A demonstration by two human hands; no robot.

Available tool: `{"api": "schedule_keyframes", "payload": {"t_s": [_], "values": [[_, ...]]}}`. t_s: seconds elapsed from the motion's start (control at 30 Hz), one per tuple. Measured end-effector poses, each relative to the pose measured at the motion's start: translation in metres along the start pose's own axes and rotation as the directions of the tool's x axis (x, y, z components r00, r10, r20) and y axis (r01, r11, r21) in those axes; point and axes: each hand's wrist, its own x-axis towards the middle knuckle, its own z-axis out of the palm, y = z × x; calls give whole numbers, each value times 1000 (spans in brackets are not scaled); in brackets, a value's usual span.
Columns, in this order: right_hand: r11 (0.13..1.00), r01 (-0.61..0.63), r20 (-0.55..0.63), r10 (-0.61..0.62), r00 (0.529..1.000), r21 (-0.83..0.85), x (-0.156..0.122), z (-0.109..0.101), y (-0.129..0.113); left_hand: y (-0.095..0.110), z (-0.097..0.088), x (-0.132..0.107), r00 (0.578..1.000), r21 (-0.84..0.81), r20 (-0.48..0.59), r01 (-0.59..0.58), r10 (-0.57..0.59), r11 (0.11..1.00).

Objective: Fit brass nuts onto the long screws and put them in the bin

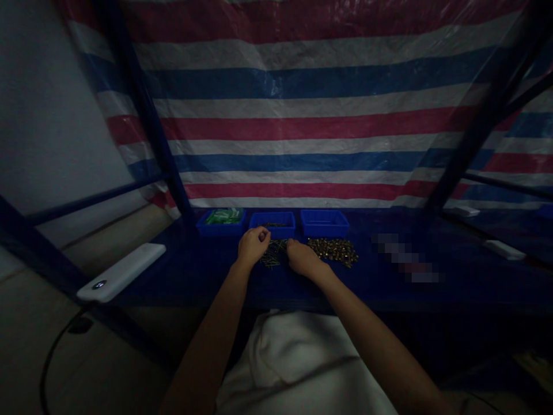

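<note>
My left hand (253, 244) hovers with curled fingers over a heap of thin dark metal pins (273, 255) on the blue table (207, 276). Its fingertips pinch together, and what they hold is too small to make out. My right hand (302, 257) rests on the right edge of the same heap, fingers bent down into it. A second heap of small brass-coloured parts (333, 251) lies just right of my right hand.
Three blue trays stand at the back: the left tray (221, 222) holds green pieces, the middle tray (272, 222) a few dark pins, the right tray (324, 222) looks bare. A white power bank (123, 271) lies at the left edge. A striped tarp hangs behind.
</note>
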Motion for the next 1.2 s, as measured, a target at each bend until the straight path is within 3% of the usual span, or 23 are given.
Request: {"api": "schedule_keyframes", "payload": {"t_s": [0.23,0.4,0.6,0.83,0.9,0.97,1.03,1.13,1.2], "values": [[960,31,-126,5,992,278,16,-3,8,5,3,3,996,-365,69,-19,48,931],[935,90,-163,-34,986,344,23,5,7,9,2,4,985,-469,168,51,33,882],[889,131,-273,-7,962,439,28,10,10,10,-2,5,988,-586,136,136,-68,799],[839,195,-346,-9,938,508,29,6,9,13,-5,5,995,-630,76,97,-63,771],[765,216,-387,47,921,607,31,3,8,11,-4,5,997,-612,30,77,-74,787],[624,209,-380,153,912,753,34,-1,7,9,-4,5,994,-546,-39,67,-105,835],[415,149,-271,254,928,898,38,-6,7,7,-3,4,983,-422,-122,76,-139,903],[89,16,-39,268,963,996,41,-12,9,5,-3,1,966,-209,-207,111,-155,972],[-14,-23,25,247,969,1000,42,-13,12,5,-5,0,964,-113,-220,124,-146,986]]}}
